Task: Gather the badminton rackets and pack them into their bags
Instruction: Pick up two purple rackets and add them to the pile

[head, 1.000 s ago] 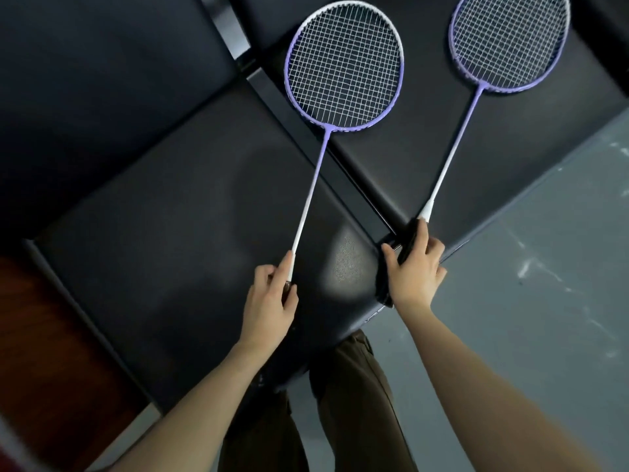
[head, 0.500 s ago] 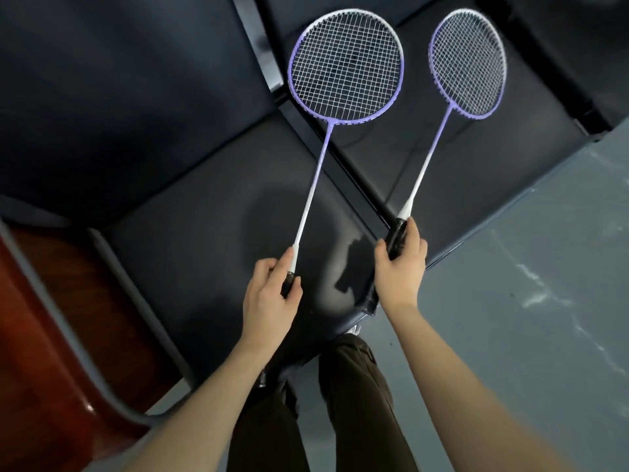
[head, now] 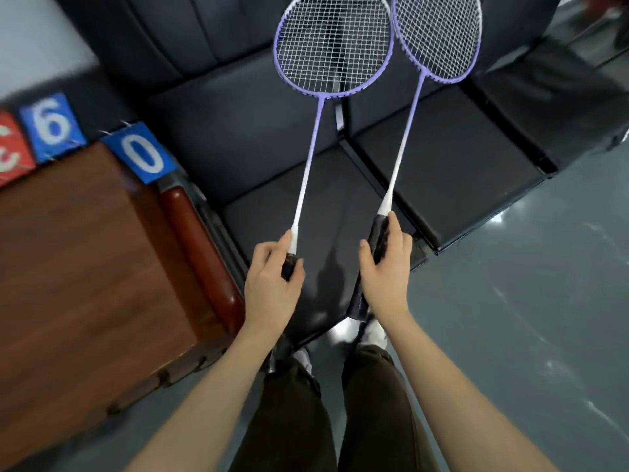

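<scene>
Nearest us: brown trousers [head: 371, 413] and white shoes [head: 374, 333] on a grey glossy floor [head: 531, 335] with pale streaks and reflections. Both forearms reach forward. Our left hand [head: 270, 287] has its grip closed round the black handle of the left racket [head: 332, 46], thumb lying up along the white cone at the shaft's base. Our right hand [head: 386, 270] has its grip closed round the black handle of the right racket [head: 439, 35], forefinger stretched up the handle. Both rackets are lifted above the seats, shafts white near the handle fading to purple, purple frames, white strings; the two heads sit side by side at top, rims touching or just overlapping, cannot tell which. Under them a row of black padded seats [head: 442, 172] with a seam gap between cushions, backrests behind, glossy surface catching light. At left a red-brown wooden bench [head: 78, 267] with a rounded edge rail; on its far end blue score cards [head: 139, 153] showing 6 and 0, plus a red card partly cut off by the frame edge. No bags in view.
</scene>
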### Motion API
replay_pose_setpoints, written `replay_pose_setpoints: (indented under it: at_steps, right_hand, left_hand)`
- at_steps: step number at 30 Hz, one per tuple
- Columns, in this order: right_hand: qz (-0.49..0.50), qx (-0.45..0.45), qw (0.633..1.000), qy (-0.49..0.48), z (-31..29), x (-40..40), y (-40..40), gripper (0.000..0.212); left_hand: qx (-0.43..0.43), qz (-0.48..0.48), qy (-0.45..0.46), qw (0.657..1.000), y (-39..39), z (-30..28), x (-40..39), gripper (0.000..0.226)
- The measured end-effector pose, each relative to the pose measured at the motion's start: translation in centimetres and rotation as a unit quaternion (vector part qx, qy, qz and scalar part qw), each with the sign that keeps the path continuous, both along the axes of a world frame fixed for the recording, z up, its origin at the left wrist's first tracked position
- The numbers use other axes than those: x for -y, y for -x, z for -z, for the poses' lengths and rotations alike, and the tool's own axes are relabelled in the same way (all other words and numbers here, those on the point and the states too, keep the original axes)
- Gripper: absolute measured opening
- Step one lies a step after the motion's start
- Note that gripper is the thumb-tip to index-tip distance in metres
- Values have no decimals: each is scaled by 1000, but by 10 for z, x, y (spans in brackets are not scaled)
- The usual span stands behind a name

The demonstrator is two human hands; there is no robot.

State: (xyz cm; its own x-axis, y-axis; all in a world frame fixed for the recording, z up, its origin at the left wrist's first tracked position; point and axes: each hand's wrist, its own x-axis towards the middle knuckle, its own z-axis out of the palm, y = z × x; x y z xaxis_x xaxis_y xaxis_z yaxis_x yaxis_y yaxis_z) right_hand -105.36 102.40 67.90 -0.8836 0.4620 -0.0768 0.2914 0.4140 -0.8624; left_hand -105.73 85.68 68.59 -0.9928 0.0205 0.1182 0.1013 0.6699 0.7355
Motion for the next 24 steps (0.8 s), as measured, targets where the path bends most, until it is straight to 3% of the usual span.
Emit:
replay_pose_setpoints:
  at_steps: [11,24]
  right_hand:
    - [-139,-85,986,-32,-73,80,-95,63]
    - [-361,-120,924,-32,-112,180,-237,62]
  left_hand:
    - [-89,-105,-20,990,-116,-70,82,47]
    - [-73,-305,-8,949,-314,-123,181,48]
